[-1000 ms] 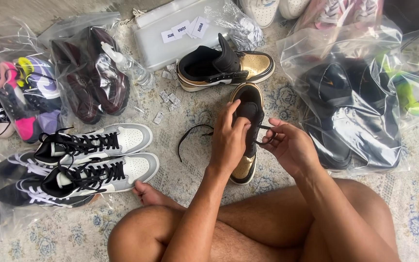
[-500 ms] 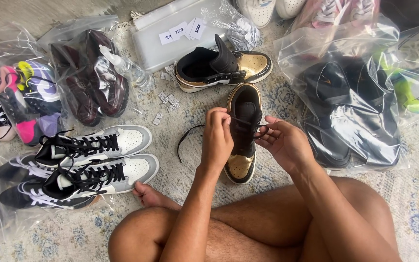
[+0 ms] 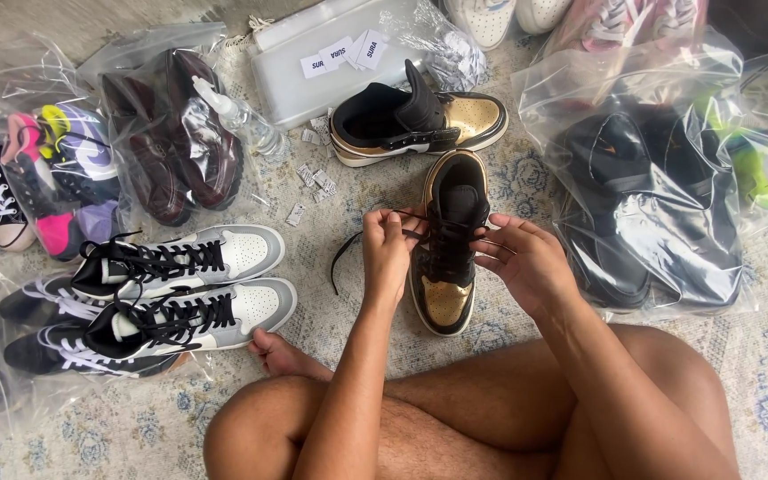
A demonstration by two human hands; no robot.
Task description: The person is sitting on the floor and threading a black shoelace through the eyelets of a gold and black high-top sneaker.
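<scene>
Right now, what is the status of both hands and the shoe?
Left hand pinching black lace. Right hand on lace at black-and-gold shoe. Shoe flat on rug. Nothing in the way.

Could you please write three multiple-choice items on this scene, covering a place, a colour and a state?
1. Where does the second black-and-gold shoe lie?
A. Beyond the held shoe, on its side
B. Inside a plastic bag
C. On the person's knee

2. What colour is the toe of the shoe being laced?
A. Red
B. Gold
C. White

3. What are the hands doing?
A. Resting flat on the rug
B. Both gripping the black lace
C. Holding a bottle

Answers:
1 A, it lies tipped over on the rug past the held shoe.
2 B, the toe cap shines gold.
3 B, the left hand and right hand pinch the lace on either side.
</scene>
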